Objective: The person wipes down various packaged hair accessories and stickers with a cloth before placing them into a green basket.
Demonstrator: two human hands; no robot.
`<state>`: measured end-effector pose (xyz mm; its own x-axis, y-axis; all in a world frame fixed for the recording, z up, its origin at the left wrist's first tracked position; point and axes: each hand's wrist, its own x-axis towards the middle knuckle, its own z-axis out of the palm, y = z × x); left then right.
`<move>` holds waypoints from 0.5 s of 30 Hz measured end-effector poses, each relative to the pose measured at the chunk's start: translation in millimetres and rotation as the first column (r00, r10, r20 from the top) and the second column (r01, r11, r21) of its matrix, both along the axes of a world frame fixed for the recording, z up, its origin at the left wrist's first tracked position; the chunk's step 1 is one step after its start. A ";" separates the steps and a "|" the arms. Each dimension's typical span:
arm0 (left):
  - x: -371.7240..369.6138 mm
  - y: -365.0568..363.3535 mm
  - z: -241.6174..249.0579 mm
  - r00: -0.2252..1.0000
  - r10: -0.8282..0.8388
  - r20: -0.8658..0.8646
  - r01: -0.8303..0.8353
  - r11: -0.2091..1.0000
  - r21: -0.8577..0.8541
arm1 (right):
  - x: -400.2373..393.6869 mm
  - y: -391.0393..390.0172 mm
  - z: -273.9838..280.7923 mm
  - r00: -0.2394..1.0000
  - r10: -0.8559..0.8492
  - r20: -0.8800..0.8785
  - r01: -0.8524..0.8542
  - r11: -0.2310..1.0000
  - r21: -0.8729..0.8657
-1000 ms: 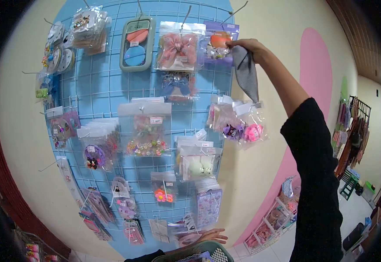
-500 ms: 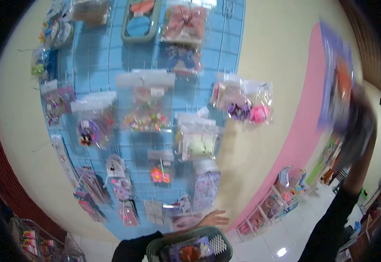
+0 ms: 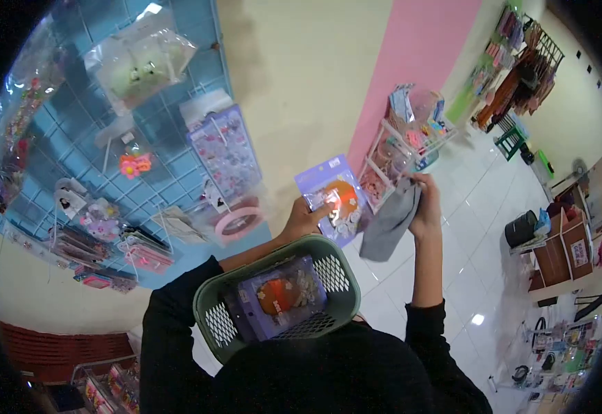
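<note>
My left hand (image 3: 306, 219) is closed on the lower left side of a purple packet (image 3: 318, 181) with an orange picture and small pale pieces behind its clear front. Beside it, my right hand (image 3: 426, 207) pinches a grey cloth (image 3: 389, 224) by its top, and the cloth hangs down close to the packet's right edge. A green plastic basket (image 3: 348, 301) sits against my body, with my left forearm along its far side. Inside the basket lie similar purple packets (image 3: 284, 297), the top one also showing an orange and brown picture.
To the left, a blue wall grid (image 3: 177, 148) carries several hanging packs of accessories. A white rack (image 3: 382, 160) of small goods stands by the pink wall stripe. Further right are a brown desk (image 3: 556, 252) and a display of goods (image 3: 566, 352) on the white tiled floor.
My right hand has come down from the upper right with the cloth. The purple packet came down with it, and my left hand, spread before, now grips it. The view has turned right and down.
</note>
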<state>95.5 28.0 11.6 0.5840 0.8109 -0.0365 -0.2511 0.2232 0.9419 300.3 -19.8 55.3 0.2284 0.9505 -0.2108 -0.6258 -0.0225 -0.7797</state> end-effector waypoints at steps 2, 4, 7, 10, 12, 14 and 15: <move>7.1 -0.6 -7.4 1.000 0.007 -0.023 -0.006 1.000 0.016 | -13.7 -3.9 13.0 0.989 0.075 -0.130 -0.044 0.973 0.228; 16.0 -1.6 -21.3 0.972 -0.040 0.231 0.030 0.998 0.047 | -56.5 10.5 -2.0 0.788 -0.282 0.547 0.087 0.931 0.355; 20.1 -3.1 -23.3 0.973 -0.025 0.228 -0.016 0.985 0.174 | -85.6 19.2 -13.4 0.126 -0.561 0.818 -0.042 0.821 0.569; 11.3 -4.3 -25.4 0.980 0.073 0.184 -0.119 0.960 0.254 | -100.8 26.6 -19.8 0.071 -0.666 0.743 -0.185 0.723 0.666; 6.4 -5.5 -26.2 0.977 0.118 0.177 -0.166 0.943 0.287 | -101.2 29.0 -24.4 0.147 -0.645 0.750 -0.177 0.729 0.661; 4.4 -4.3 -29.4 0.971 0.155 0.181 -0.206 0.928 0.310 | -94.0 38.5 -24.1 0.122 -0.646 0.753 -0.165 0.735 0.657; 3.7 -3.8 -31.3 0.970 0.175 0.171 -0.219 0.932 0.288 | -86.8 46.0 -26.5 0.194 -0.597 0.779 -0.101 0.777 0.621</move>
